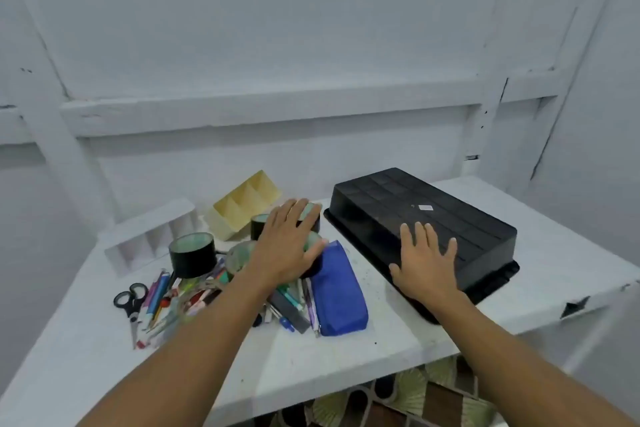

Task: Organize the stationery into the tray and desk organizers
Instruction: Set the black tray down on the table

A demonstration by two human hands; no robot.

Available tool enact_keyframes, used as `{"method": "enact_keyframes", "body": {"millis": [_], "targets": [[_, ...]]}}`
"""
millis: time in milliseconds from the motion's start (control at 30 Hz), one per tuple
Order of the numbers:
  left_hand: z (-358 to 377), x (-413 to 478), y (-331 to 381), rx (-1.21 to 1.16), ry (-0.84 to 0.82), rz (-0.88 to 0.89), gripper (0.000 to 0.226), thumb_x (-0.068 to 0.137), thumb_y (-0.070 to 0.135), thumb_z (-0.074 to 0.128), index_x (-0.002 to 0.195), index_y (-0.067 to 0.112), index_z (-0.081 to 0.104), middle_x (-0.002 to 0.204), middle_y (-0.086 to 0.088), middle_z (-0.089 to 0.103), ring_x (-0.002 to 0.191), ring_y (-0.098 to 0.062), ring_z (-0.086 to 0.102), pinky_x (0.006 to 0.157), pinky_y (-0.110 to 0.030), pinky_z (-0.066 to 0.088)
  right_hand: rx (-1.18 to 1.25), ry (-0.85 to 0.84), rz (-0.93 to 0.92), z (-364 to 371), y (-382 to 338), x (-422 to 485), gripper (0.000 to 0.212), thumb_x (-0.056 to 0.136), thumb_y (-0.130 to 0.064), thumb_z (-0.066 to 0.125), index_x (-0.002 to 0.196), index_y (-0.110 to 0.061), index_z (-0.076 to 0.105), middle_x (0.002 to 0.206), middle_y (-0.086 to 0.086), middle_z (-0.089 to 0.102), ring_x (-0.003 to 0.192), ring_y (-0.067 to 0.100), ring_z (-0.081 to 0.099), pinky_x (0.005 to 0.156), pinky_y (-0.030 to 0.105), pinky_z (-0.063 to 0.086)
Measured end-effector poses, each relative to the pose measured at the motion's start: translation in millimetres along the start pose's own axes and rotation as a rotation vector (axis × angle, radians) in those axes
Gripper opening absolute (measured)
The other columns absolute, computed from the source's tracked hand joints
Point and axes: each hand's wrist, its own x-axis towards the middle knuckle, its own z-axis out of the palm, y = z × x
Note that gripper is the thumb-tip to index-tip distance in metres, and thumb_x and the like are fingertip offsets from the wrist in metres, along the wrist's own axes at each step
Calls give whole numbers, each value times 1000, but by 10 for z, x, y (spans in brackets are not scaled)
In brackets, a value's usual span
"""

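Sorting looks unstarted: stationery (157,298) lies heaped near left, yellow organizer (242,204) empty behind. Left hand (287,243) lies flat over tape rolls (257,228); right hand (427,260), fingers spread, presses the overturned tray (450,204) at right.

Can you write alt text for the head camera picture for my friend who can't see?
A person's right hand lies flat on an upside-down black tray while the left hand rests on rolls of black tape. Pens, scissors and a blue pencil case are heaped on the white table, with a yellow organizer behind.

Left hand (289,246) rests on tape rolls (257,230), right hand (427,263) on black tray (398,198).
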Motion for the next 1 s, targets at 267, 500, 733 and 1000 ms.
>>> {"method": "enact_keyframes", "body": {"millis": [267,500,733,1000], "targets": [[348,402,716,-40,-9,91,83,83,67,3,154,25,12,160,-4,15,148,-24,7,119,-38,6,-24,-15,-7,64,703,8,71,96,-30,55,153,-29,13,162,-5,13,149,22,9,112,68,9],[628,630,936,-40,-94,-17,68,97,56,33,154,25,13,161,-6,11,148,-26,4,119,-39,6,6,-11,119,113,1104,223,78,89,-24,63,149,-46,18,162,4,6,149,32,-4,110,71,8],[847,1106,732,-155,-171,-245,79,91,56,46,153,19,14,158,-15,19,144,-35,15,118,-46,16,362,97,417,297,1183,349,86,88,-19,67,151,-33,10,160,16,-10,145,45,2,109,65,20],[1058,1652,433,-424,-247,-574,103,85,40,67,153,14,-6,153,-25,25,144,-39,14,118,-49,16,619,267,625,589,1298,354,101,80,-52,70,150,-29,1,127,8,59,118,30,53,98,53,38]]}}
